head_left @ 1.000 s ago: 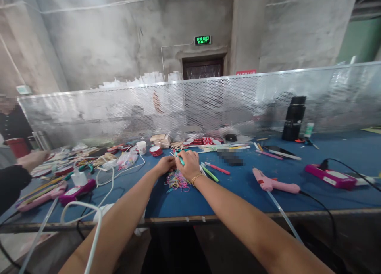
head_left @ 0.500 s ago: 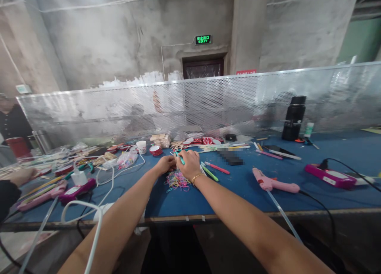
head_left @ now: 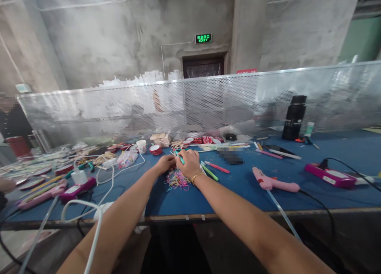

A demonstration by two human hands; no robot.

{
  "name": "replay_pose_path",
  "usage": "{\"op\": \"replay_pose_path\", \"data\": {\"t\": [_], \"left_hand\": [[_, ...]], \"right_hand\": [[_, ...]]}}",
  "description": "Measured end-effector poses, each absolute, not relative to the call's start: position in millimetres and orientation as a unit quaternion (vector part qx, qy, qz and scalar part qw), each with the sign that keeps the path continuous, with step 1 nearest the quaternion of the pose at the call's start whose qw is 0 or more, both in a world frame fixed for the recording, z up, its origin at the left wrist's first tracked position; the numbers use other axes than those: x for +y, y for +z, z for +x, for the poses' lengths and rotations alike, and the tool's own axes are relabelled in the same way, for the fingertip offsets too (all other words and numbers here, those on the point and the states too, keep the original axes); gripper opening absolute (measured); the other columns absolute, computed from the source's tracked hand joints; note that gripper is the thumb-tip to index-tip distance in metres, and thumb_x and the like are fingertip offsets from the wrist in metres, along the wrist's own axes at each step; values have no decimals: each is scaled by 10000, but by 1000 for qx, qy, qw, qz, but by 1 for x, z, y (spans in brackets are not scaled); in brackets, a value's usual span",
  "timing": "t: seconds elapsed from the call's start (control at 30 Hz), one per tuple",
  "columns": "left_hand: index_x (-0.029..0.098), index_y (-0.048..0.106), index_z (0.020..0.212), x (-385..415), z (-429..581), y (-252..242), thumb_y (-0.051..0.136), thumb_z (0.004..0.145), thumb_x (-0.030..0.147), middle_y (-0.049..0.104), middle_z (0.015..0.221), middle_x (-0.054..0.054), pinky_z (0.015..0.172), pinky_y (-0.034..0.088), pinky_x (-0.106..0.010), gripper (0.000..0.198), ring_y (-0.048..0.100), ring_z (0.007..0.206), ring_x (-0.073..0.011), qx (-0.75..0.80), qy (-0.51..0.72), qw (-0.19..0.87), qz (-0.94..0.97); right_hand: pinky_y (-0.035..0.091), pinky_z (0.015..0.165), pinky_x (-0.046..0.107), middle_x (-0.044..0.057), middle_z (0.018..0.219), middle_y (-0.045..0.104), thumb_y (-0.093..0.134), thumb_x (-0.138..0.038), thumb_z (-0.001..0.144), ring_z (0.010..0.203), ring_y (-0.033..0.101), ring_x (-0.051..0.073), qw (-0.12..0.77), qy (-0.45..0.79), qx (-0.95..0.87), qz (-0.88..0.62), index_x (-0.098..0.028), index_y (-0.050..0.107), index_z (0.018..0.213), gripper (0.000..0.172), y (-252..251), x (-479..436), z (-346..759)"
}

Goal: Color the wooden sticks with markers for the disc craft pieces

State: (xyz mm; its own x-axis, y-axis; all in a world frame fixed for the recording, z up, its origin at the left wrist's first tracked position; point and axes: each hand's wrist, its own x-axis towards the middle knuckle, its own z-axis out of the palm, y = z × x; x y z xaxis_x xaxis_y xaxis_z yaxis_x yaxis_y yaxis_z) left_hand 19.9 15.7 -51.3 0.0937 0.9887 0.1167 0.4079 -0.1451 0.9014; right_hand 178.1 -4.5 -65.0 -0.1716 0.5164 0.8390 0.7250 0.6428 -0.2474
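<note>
My right hand (head_left: 189,163), with a gold bracelet at its wrist, is closed around a teal-handled tool (head_left: 181,159). Close against it on the left, my left hand (head_left: 166,163) has its fingers pressed together; what they pinch is too small to make out. Just below both hands, a loose pile of small colourful clips (head_left: 177,180) lies on the blue table (head_left: 178,204). A green pen (head_left: 210,172) and a red pen (head_left: 218,167) rest to the right of my right hand.
A pink glue gun (head_left: 274,183), a purple power strip (head_left: 330,176) and a black bottle (head_left: 294,117) stand or lie to the right. At left are a white cable (head_left: 99,222), a paper cup (head_left: 141,146) and another pink glue gun (head_left: 41,196). Perforated metal panel (head_left: 238,103) behind.
The co-worker's hand and dark sleeve at the far left have drawn back toward the picture's edge, uncovering round red-rimmed pieces. My own hands have hardly moved.
</note>
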Motion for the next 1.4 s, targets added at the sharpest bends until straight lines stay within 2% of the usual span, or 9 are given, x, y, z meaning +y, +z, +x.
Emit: {"op": "replay_pose_path", "data": {"t": [1.4], "left_hand": [[144,592,735,18,19,-53,731,686,389,593,563,16,487,390,-178,286,556,510,-82,537,402,380,637]], "right_hand": [[233,890,332,19,837,646,499,-331,909,921,501,188,511,-94,-762,-387,-232,575,945,130,-64,-6,176]]}}
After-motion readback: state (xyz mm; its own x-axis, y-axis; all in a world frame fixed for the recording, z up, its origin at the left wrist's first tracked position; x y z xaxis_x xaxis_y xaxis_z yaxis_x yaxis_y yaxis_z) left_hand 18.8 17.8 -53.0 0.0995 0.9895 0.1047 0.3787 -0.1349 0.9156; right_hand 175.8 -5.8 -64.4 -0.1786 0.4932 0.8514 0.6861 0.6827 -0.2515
